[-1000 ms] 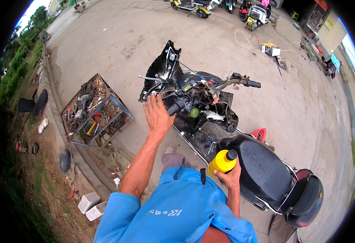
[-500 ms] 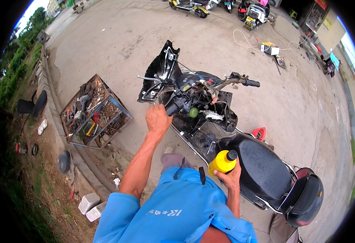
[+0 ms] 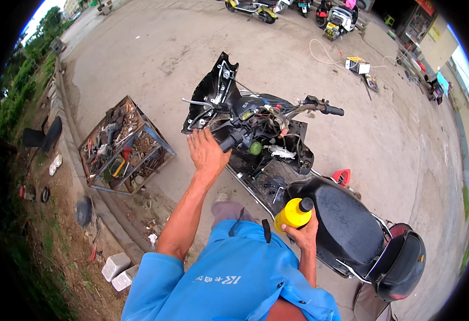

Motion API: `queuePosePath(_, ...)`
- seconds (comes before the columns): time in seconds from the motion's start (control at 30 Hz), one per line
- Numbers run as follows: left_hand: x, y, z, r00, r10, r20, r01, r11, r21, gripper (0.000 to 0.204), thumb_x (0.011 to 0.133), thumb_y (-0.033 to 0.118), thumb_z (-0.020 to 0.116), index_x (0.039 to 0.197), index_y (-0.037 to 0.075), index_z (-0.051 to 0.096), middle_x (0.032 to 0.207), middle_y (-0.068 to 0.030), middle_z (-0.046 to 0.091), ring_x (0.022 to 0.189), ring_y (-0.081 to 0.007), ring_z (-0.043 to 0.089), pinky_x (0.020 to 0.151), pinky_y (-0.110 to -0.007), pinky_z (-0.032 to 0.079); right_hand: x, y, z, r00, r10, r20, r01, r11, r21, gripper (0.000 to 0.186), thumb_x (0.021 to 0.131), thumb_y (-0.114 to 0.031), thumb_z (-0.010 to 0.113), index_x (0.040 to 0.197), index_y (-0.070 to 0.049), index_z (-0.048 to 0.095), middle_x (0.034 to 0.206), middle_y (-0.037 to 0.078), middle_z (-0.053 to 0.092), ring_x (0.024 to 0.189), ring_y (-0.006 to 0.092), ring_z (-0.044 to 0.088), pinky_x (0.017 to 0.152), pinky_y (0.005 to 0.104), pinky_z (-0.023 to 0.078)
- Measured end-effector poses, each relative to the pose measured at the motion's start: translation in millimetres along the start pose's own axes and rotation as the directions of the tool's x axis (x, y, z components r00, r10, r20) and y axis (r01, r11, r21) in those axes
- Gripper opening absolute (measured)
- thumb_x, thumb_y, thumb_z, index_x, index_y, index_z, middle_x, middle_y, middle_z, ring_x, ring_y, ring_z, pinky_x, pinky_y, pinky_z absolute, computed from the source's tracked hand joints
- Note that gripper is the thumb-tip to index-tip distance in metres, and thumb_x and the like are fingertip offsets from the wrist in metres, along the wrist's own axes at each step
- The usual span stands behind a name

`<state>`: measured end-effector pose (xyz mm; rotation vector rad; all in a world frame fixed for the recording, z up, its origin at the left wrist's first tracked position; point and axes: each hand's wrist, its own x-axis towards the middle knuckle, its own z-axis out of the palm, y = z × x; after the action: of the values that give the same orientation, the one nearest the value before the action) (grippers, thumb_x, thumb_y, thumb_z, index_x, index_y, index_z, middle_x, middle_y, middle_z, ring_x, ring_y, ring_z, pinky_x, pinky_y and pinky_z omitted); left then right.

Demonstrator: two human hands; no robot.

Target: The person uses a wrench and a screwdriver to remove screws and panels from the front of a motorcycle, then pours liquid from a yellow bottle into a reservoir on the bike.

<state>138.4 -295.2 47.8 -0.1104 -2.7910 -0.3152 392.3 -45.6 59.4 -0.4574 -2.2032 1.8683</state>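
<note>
My left hand [image 3: 206, 151] is at the left end of the handlebar, beside its black grip [image 3: 229, 141], with fingers stretched toward the lower edge of the detached-looking black front panel [image 3: 209, 88]; whether the fingertips touch it I cannot tell. My right hand [image 3: 306, 232] grips a yellow bottle [image 3: 290, 214] with a black cap, held over the front of the black seat [image 3: 341, 224]. The scooter's front is stripped open, showing wires, a green round part [image 3: 255, 148] and a silver part [image 3: 281, 151]. Loose small tools [image 3: 278, 192] lie on the footboard.
A rusty bin of tools [image 3: 124, 144] stands left, by a kerb [image 3: 71, 134] with white blocks [image 3: 115, 266]. A red object [image 3: 342, 176] lies beyond the seat; a rear box [image 3: 397, 265] sits behind it. Parked scooters [image 3: 338, 21] and cabled equipment [image 3: 357, 66] are farther back.
My left hand's fingers were curled half a second ago and are now stretched out again, reaching a little higher. My right hand and the bottle have stayed put.
</note>
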Motion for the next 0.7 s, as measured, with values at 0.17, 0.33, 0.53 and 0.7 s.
queuePosePath(0.17, 2.0, -1.8, -3.3, 0.997, 0.046, 0.067, -0.044, 0.999, -0.031, 0.063, 0.069, 0.036, 0.092, 0.112, -0.004, 0.070, 0.113, -0.0211, 0.069, 0.117, -0.0392, 0.061, 0.109, -0.050, 0.044, -0.7, 2.2, -1.8, 1.000, -0.002, -0.005, 0.002, 1.000, -0.005, 0.069, 0.060, -0.025, 0.096, 0.116, -0.004, 0.064, 0.111, 0.006, 0.057, 0.104, 0.0234, 0.061, 0.095, 0.0375, 0.050)
queuePosePath(0.33, -1.6, -12.9, 11.5, 0.975, 0.177, -0.136, -0.192, 0.977, -0.098, 0.041, 0.063, 0.028, 0.095, 0.083, 0.003, 0.070, 0.086, -0.0139, 0.071, 0.089, -0.0339, 0.066, 0.082, -0.046, 0.050, 1.2, -4.9, 2.3, 1.000, 0.011, 0.012, -0.011, 1.000, -0.007, 0.069, 0.060, -0.027, 0.096, 0.117, -0.004, 0.064, 0.111, 0.006, 0.058, 0.105, 0.0232, 0.062, 0.095, 0.0376, 0.050)
queuePosePath(0.53, -4.7, -6.1, 4.4, 0.999, 0.034, -0.030, -0.039, 0.984, -0.174, 0.069, 0.067, 0.026, 0.093, 0.122, -0.005, 0.067, 0.118, -0.0224, 0.067, 0.118, -0.0391, 0.061, 0.104, -0.050, 0.046, 3.2, -5.6, 3.1, 0.999, 0.012, 0.033, -0.012, 1.000, 0.000, 0.069, 0.060, -0.027, 0.097, 0.117, -0.004, 0.064, 0.112, 0.006, 0.057, 0.105, 0.0232, 0.062, 0.096, 0.0374, 0.050)
queuePosePath(0.7, -4.4, 0.1, 2.5, 0.992, 0.037, -0.118, -0.040, 0.999, -0.024, 0.101, 0.068, 0.034, 0.095, 0.146, -0.009, 0.047, 0.146, -0.0277, 0.053, 0.146, -0.0434, 0.042, 0.124, -0.056, 0.029, 3.2, -7.2, 1.8, 0.999, 0.030, 0.031, -0.029, 0.999, -0.023, 0.070, 0.060, -0.027, 0.097, 0.117, -0.004, 0.063, 0.112, 0.006, 0.057, 0.105, 0.0228, 0.061, 0.096, 0.0371, 0.050)
